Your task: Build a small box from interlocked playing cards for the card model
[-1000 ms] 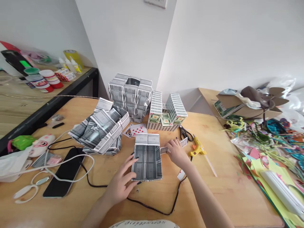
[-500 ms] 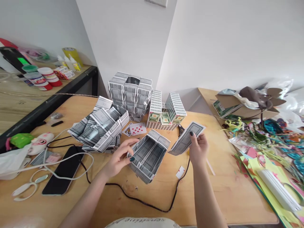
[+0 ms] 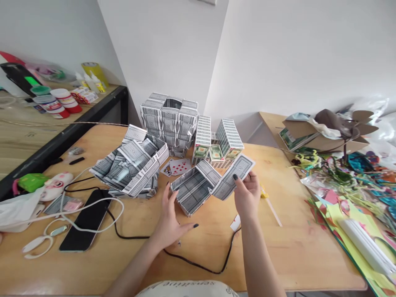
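Note:
An open-topped box [image 3: 192, 188] made of grey-backed playing cards sits on the table in front of me. My left hand [image 3: 168, 225] is at its near left corner, fingers spread and thumb stretched out to the right. My right hand [image 3: 247, 193] pinches a grey-backed playing card [image 3: 235, 175] between thumb and fingers. The card's lower left end is at the box's right side; whether they touch I cannot tell. To the left, a larger card-built tray [image 3: 147, 175] holds many folded card pieces [image 3: 128, 159]. Two face-up playing cards [image 3: 179, 166] lie behind the box.
Behind stand a card-built structure [image 3: 168, 119] and stacked card packs [image 3: 230, 138]. A black cable [image 3: 198, 264] curves across the table. A phone [image 3: 85, 222], white scissors [image 3: 38, 244] and a white cable lie left; a glue stick [image 3: 274, 211], pipe cleaners [image 3: 334, 169] and coloured paper right.
The box has gone from tilted in my left hand to resting on the table, and that hand's grip has opened. My right hand has shifted left with the card.

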`<state>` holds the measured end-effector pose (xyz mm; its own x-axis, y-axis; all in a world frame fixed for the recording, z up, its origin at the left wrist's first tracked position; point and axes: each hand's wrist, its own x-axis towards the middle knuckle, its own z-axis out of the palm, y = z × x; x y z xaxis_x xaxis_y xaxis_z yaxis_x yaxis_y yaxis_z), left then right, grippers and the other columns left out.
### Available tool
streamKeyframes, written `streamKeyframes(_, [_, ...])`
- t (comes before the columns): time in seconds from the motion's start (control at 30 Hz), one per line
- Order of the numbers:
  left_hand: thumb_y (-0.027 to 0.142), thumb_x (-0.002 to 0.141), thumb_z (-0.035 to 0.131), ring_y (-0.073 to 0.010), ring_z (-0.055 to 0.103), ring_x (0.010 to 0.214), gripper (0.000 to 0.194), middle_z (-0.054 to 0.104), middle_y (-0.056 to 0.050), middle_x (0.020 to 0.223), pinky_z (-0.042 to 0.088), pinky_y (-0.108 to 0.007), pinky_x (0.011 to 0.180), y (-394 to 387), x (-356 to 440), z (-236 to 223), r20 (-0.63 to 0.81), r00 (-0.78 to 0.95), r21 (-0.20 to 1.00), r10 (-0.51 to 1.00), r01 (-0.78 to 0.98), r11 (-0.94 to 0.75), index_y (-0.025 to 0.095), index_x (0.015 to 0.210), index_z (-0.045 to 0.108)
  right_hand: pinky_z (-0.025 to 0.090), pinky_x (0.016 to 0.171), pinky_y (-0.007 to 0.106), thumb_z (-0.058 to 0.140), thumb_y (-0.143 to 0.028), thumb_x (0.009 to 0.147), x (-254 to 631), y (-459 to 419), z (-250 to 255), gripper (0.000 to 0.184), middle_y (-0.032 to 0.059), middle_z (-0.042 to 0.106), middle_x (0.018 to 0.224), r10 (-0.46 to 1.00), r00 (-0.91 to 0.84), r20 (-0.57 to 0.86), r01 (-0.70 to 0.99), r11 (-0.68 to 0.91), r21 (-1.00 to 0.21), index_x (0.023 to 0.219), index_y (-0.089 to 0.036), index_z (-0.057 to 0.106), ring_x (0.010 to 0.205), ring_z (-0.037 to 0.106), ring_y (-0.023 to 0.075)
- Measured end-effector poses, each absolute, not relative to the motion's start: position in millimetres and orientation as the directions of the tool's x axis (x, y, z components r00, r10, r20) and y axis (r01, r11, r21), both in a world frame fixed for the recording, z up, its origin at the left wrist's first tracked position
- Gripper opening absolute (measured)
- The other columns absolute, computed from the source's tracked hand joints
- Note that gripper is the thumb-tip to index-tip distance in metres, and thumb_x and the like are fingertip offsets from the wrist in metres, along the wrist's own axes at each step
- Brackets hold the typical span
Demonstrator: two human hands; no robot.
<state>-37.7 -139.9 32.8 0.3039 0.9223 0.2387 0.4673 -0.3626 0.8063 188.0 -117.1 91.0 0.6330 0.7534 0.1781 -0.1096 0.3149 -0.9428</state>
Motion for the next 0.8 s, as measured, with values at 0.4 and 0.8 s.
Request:
streamKeyframes(0.4, [0.029, 0.066, 0.068, -0.0316, 0.011, 0.135, 0.096, 0.007, -0.014, 0.147, 0.023, -0.05, 0.105, -117.1, -29.3, 25.2, 0.154, 0.317, 0.811, 0.936, 0.501, -0.303, 0.027, 0.14, 0.007, 0.051, 0.07, 0.036, 0.053, -0.044, 0.079, 166.3, -117.0, 79.3, 0.03, 0.0013, 0.062, 0.084, 0.811, 0.579, 0.085, -0.166, 0.219, -0.961, 0.096, -0.024, 0.04, 0.07, 0.064, 0.0169])
streamKeyframes(0.8, [0.02, 0.079, 0.057, -0.0178, 0.057, 0.084, 0.013, 0.062, -0.003, 0.072, 0.047, -0.034, 0.077, -108.8, -27.9, 80.5, 0.477, 0.324, 0.761, 0.817, 0.313, -0.569, 0.018, 0.066, 0.061, 0.053, 0.065, 0.031, 0.064, -0.037, 0.072, 128.5, -103.8, 110.5, 0.038, 0.0009, 0.065, 0.084, 0.988, 0.156, 0.005, -0.297, 0.052, -0.953, 0.102, -0.025, 0.044, 0.078, 0.065, 0.0186])
